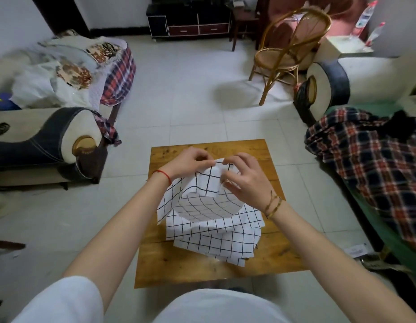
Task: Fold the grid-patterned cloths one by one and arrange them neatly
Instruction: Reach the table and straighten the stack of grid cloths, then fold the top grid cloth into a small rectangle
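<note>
A white cloth with a black grid [202, 197] hangs lifted above the small wooden table [267, 255], its lower part curling into a loop. My left hand [190, 165] pinches its top edge between thumb and fingers. My right hand [244, 178] pinches the same top edge close beside it, fingers curled over the fabric. Under the lifted cloth a loose pile of more grid cloths [218, 236] lies on the table, the layers askew.
A sofa arm [62, 141] stands at the left, and a sofa with a plaid blanket [370, 157] at the right. A rattan chair [291, 50] and a dark cabinet [188, 19] stand at the far side on the tiled floor.
</note>
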